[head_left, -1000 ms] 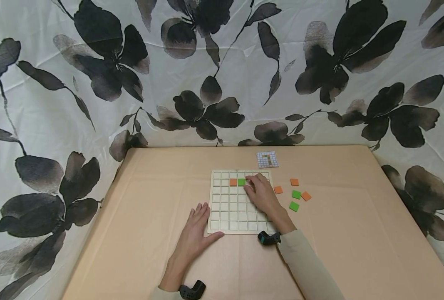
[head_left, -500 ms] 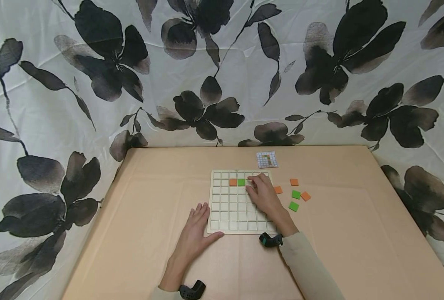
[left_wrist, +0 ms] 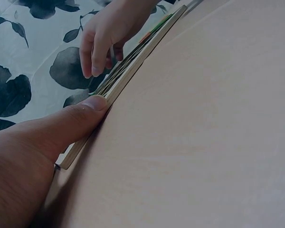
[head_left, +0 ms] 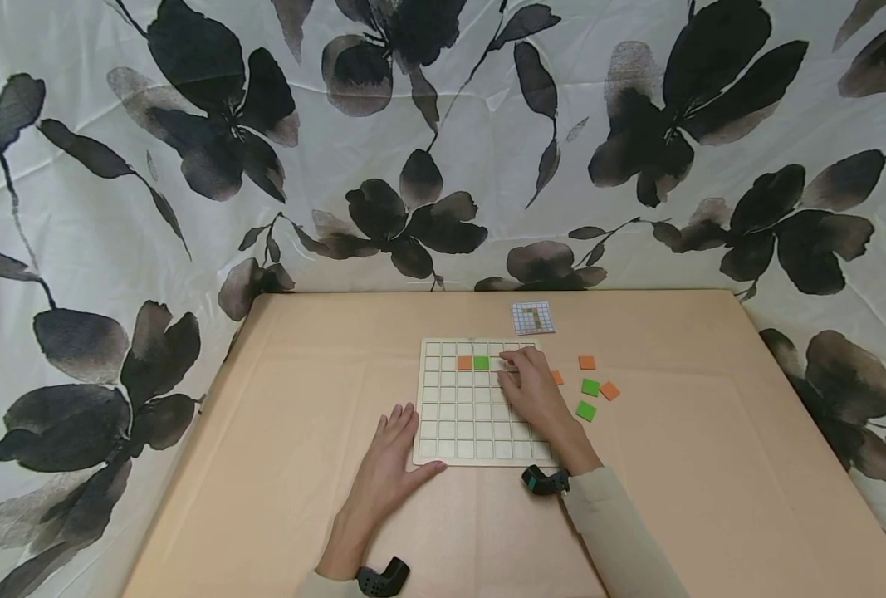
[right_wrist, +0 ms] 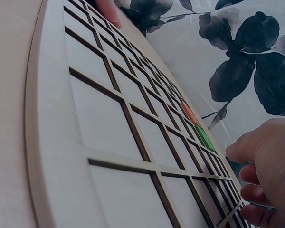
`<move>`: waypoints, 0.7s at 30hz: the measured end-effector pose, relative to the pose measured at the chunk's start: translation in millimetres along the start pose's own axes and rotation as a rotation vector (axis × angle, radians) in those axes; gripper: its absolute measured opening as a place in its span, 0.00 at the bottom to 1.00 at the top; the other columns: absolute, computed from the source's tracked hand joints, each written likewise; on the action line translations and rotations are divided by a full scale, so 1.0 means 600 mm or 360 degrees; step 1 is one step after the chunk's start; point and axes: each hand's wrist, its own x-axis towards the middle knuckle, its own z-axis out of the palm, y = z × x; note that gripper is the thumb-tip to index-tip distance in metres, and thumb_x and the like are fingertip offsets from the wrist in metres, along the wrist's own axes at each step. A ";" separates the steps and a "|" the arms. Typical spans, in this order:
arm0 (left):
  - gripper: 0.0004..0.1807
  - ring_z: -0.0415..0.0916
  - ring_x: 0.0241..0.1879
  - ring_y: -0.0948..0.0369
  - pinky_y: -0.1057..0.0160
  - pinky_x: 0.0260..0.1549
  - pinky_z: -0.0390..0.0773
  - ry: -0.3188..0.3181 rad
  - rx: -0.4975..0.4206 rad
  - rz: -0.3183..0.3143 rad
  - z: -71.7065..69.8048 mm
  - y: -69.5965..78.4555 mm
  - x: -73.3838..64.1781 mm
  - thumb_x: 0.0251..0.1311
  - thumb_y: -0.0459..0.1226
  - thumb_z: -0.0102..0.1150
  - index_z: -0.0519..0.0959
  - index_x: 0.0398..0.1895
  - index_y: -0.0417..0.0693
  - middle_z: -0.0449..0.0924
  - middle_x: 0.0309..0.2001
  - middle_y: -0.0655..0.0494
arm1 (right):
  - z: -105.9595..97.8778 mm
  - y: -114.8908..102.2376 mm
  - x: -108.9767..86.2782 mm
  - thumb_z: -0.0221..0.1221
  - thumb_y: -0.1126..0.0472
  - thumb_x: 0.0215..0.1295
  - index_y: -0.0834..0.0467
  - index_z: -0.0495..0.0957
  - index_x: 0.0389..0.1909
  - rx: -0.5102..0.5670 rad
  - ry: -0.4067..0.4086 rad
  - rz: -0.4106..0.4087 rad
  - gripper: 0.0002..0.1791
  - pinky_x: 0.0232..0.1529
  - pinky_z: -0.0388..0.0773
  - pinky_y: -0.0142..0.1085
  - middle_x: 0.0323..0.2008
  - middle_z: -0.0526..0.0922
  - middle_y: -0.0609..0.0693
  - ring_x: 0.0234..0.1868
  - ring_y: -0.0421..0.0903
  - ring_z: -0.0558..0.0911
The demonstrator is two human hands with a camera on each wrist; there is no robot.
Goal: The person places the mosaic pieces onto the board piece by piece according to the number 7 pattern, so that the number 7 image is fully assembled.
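Observation:
A pale grid board point(head_left: 450, 423) lies on the table, with an orange square tile point(head_left: 464, 363) and a green square tile point(head_left: 481, 363) side by side in its second row from the top. My left hand point(head_left: 389, 457) steadies the board's lower left corner, fingers fairly straight beside the left edge. In the left wrist view its thumb point(left_wrist: 80, 118) touches the board's edge. Over the board's upper right part hovers my right hand point(head_left: 534, 392), fingers loosely bent, just right of the green tile. No tile shows between its fingers; it covers the cells beneath it.
Right of the board lie loose orange point(head_left: 587, 363) and green tiles point(head_left: 590, 387), one orange tile point(head_left: 558, 378) partly behind my right hand. A small printed pattern card point(head_left: 532, 318) lies beyond the board. A flowered cloth point(head_left: 443, 141) hangs behind the table point(head_left: 697, 432).
My right hand has drifted a little to the right, away from the green tile on the board. The left hand and the tiles have stayed in place.

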 end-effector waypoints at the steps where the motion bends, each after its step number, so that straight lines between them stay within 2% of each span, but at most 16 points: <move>1: 0.53 0.53 0.78 0.47 0.51 0.81 0.49 0.0002 0.0000 0.0002 0.001 0.000 0.000 0.53 0.64 0.66 0.65 0.72 0.35 0.61 0.75 0.40 | -0.001 0.000 -0.001 0.59 0.58 0.70 0.60 0.79 0.59 -0.0009 0.0002 0.0004 0.19 0.47 0.78 0.42 0.47 0.76 0.52 0.50 0.49 0.72; 8: 0.54 0.53 0.79 0.48 0.51 0.82 0.48 0.0000 0.0006 0.0006 0.003 -0.003 -0.001 0.54 0.64 0.65 0.64 0.73 0.36 0.61 0.76 0.41 | -0.008 0.000 -0.006 0.59 0.59 0.70 0.59 0.79 0.59 -0.0025 0.0006 0.0049 0.19 0.41 0.74 0.39 0.47 0.75 0.52 0.48 0.49 0.70; 15: 0.54 0.52 0.79 0.48 0.52 0.82 0.48 0.0003 -0.0005 0.0004 0.004 -0.003 -0.004 0.54 0.64 0.65 0.64 0.73 0.35 0.60 0.76 0.41 | -0.015 0.008 -0.011 0.59 0.60 0.69 0.61 0.79 0.58 -0.0040 0.0051 0.0041 0.19 0.49 0.78 0.43 0.48 0.76 0.55 0.51 0.51 0.72; 21: 0.53 0.52 0.79 0.48 0.52 0.82 0.48 0.0001 -0.0009 -0.0001 0.004 -0.002 -0.003 0.54 0.63 0.66 0.64 0.73 0.36 0.60 0.76 0.42 | -0.022 0.014 -0.015 0.58 0.60 0.69 0.61 0.79 0.58 -0.0004 0.0055 0.0065 0.19 0.49 0.78 0.45 0.49 0.75 0.55 0.52 0.52 0.72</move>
